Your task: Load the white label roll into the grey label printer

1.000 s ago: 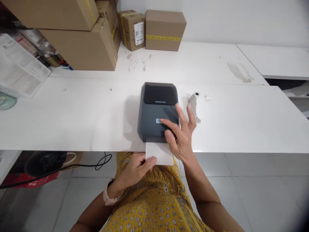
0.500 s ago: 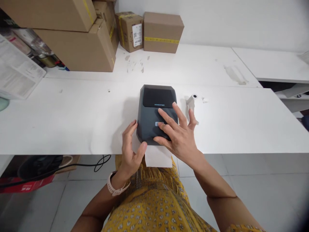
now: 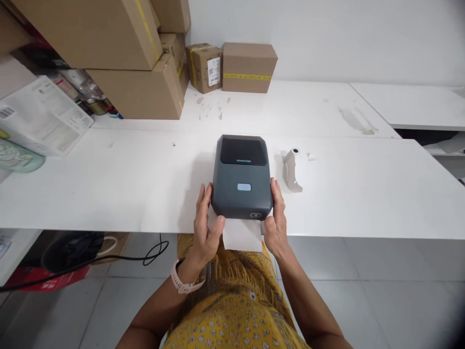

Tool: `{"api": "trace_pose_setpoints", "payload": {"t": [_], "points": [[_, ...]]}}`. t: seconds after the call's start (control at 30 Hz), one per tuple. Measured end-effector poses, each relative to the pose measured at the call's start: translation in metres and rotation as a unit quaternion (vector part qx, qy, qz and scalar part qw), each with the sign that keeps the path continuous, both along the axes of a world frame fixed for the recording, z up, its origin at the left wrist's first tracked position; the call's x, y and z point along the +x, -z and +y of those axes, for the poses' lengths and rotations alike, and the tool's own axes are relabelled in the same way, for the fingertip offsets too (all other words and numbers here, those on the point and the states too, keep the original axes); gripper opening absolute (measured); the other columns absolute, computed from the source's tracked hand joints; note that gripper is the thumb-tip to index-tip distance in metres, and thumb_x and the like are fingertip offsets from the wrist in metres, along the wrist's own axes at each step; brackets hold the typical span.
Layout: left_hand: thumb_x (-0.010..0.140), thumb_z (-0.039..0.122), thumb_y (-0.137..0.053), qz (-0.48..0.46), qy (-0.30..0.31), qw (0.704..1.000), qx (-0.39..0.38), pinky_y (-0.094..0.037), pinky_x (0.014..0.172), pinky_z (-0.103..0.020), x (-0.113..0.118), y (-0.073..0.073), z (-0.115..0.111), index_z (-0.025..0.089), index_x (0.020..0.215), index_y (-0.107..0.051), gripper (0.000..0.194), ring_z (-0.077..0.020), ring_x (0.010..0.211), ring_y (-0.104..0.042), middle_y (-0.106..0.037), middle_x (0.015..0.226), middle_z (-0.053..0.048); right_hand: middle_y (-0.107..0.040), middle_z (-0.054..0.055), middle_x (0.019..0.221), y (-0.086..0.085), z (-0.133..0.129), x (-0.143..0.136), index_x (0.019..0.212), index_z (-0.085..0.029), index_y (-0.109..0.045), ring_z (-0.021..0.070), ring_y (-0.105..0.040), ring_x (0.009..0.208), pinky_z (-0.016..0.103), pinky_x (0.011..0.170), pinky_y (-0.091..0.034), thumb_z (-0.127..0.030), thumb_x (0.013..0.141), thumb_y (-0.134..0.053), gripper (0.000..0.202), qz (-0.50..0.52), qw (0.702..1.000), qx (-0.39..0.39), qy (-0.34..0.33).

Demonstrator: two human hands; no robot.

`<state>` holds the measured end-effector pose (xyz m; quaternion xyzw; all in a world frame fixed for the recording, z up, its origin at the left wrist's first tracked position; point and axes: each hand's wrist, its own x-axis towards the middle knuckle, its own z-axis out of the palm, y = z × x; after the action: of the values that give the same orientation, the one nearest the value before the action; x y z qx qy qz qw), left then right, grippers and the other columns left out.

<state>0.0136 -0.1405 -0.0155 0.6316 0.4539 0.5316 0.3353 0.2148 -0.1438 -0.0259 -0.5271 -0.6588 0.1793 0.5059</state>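
A dark grey-blue label printer (image 3: 241,198) sits at the front edge of the white table, its lid down, with a light blue button on top. White paper (image 3: 242,235) sticks out of its front and hangs past the table edge. My left hand (image 3: 206,228) grips the printer's left side, thumb at the front corner. On the opposite side, my right hand (image 3: 278,220) grips the printer the same way. To the right of the printer lies a small white roll (image 3: 291,167) with a curled strip of paper.
Cardboard boxes (image 3: 134,92) are stacked at the back left, with two smaller boxes (image 3: 249,68) beside them against the wall. A plastic-wrapped package (image 3: 47,114) lies at the far left. A black cable (image 3: 127,258) runs below the table edge.
My right hand has moved off the printer's top and button to its right side. My left hand stays at the left side. The camera view has shifted slightly.
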Motion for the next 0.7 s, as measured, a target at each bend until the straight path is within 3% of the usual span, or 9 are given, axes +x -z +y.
{"api": "trace_pose_setpoints", "payload": {"t": [0.1,0.17,0.27,0.33,0.37,0.43,0.5,0.6,0.7], "points": [[0.106,0.047,-0.050,-0.034,-0.002,0.999,0.011,-0.028,0.132,-0.054,0.000,-0.002,0.004,0.034,0.165,-0.036,0.062,-0.0334,0.165,-0.017,-0.022,0.178,-0.004,-0.023,0.004,0.178,-0.014,0.002,0.000,0.169,-0.038,-0.016,0.0333,-0.018,0.166,0.068,0.131,-0.021,-0.075,0.102,-0.018,0.077,-0.012,1.000,-0.006,-0.001],[0.106,0.049,-0.050,-0.041,-0.003,0.998,0.040,-0.033,0.130,-0.052,-0.002,-0.009,0.014,0.031,0.163,-0.041,0.061,-0.0339,0.164,-0.023,-0.026,0.177,-0.005,-0.029,0.004,0.176,-0.028,0.008,0.004,0.169,-0.039,-0.019,0.0355,-0.021,0.165,0.070,0.130,-0.021,-0.077,0.101,-0.016,0.078,-0.022,1.000,0.004,0.000],[0.107,0.050,-0.047,-0.051,0.000,0.992,0.119,-0.038,0.128,-0.048,-0.006,-0.029,0.047,0.026,0.154,-0.056,0.053,-0.0308,0.154,-0.044,-0.052,0.162,-0.007,-0.035,0.004,0.172,-0.054,0.029,0.009,0.167,-0.039,-0.024,0.0387,-0.024,0.163,0.072,0.130,-0.018,-0.079,0.100,-0.015,0.079,-0.049,0.997,0.057,0.009],[0.109,0.047,-0.043,-0.106,0.001,0.978,0.180,-0.046,0.121,-0.043,-0.007,-0.042,0.077,0.025,0.138,-0.070,0.045,-0.0256,0.139,-0.061,-0.070,0.143,-0.006,-0.036,0.005,0.171,-0.073,0.052,0.010,0.166,-0.038,-0.026,0.0395,-0.023,0.163,0.072,0.129,-0.017,-0.079,0.100,-0.016,0.079,-0.064,0.992,0.110,0.019],[0.109,0.046,-0.044,-0.130,-0.013,0.976,0.172,-0.048,0.117,-0.041,-0.007,-0.047,0.092,0.023,0.133,-0.072,0.043,-0.0235,0.132,-0.065,-0.073,0.136,-0.007,-0.035,0.005,0.171,-0.082,0.066,0.010,0.166,-0.037,-0.027,0.0390,-0.024,0.163,0.071,0.130,-0.018,-0.078,0.101,-0.017,0.078,-0.064,0.988,0.139,0.021],[0.105,0.048,-0.053,-0.151,-0.057,0.977,0.135,-0.057,0.094,-0.034,-0.007,-0.052,0.117,0.019,0.119,-0.075,0.039,-0.0185,0.101,-0.074,-0.079,0.110,-0.008,-0.034,0.006,0.170,-0.099,0.099,0.007,0.164,-0.035,-0.027,0.0366,-0.029,0.161,0.066,0.129,-0.025,-0.074,0.103,-0.021,0.072,-0.047,0.980,0.194,0.016],[0.100,0.046,-0.061,-0.124,-0.076,0.989,0.040,-0.052,0.072,-0.028,-0.009,-0.048,0.132,0.018,0.115,-0.074,0.034,-0.0136,0.072,-0.065,-0.070,0.077,-0.001,-0.035,0.007,0.168,-0.112,0.134,0.007,0.164,-0.037,-0.023,0.0330,-0.034,0.159,0.061,0.129,-0.030,-0.069,0.106,-0.022,0.067,-0.032,0.973,0.230,0.015],[0.094,0.042,-0.067,-0.033,-0.021,0.995,-0.094,-0.036,0.058,-0.026,-0.013,-0.037,0.137,0.017,0.125,-0.068,0.041,-0.0111,0.055,-0.043,-0.042,0.057,0.009,-0.034,0.007,0.166,-0.127,0.184,0.011,0.167,-0.041,-0.006,0.0291,-0.038,0.158,0.059,0.126,-0.035,-0.066,0.107,-0.018,0.066,-0.060,0.968,0.242,0.036],[0.090,0.039,-0.069,0.056,0.048,0.987,-0.142,-0.031,0.060,-0.026,-0.017,-0.032,0.131,0.018,0.143,-0.057,0.058,-0.0115,0.056,-0.040,-0.039,0.058,0.011,-0.028,0.005,0.170,-0.136,0.213,0.015,0.166,-0.046,0.011,0.0264,-0.037,0.158,0.056,0.123,-0.041,-0.065,0.108,-0.020,0.069,-0.114,0.961,0.245,0.061]]}}
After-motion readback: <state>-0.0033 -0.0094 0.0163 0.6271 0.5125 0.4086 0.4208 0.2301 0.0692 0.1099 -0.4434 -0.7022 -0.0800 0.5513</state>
